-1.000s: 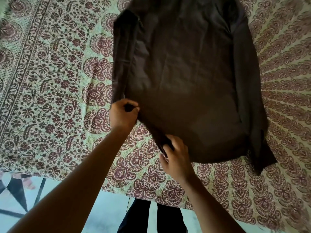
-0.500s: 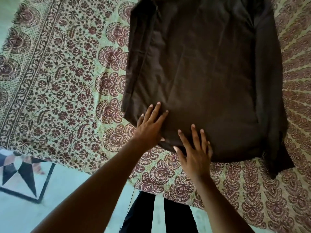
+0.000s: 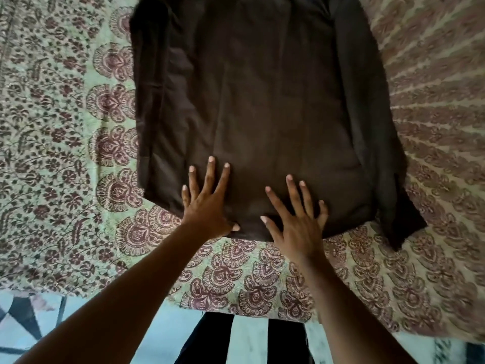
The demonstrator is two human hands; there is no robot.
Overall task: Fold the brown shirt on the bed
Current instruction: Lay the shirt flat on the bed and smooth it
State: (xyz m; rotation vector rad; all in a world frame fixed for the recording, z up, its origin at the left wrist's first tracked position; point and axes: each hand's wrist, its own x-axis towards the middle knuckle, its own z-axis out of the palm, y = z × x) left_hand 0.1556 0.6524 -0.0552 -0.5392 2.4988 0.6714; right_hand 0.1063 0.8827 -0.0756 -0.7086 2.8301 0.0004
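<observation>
We look down from a head-worn camera at a brown shirt spread flat on a bed covered by a pale green sheet printed with maroon paisley and flower patterns. We can read no brand, label or writing anywhere on the shirt or the sheet.

The shirt lies in the upper middle of the view, its hem nearest us and its upper part cut off by the top edge. Both sleeves are folded in lengthwise along the sides; the right sleeve's cuff sticks out past the hem at the lower right corner.

Our left hand lies palm down on the shirt close to its lower left corner, fingers spread and pointing away from us, thumb tip at the hem. Our right hand lies palm down just beside it, on the middle of the hem, fingers also spread, the heel of the hand over the sheet. Both hands are flat and unclenched, gripping nothing, only pressing on the cloth. Both forearms are bare and reach up from the bottom corners.

Below the bed edge we see a light tiled floor with dark triangle patterns at the left, and dark trouser legs standing against the bed.
</observation>
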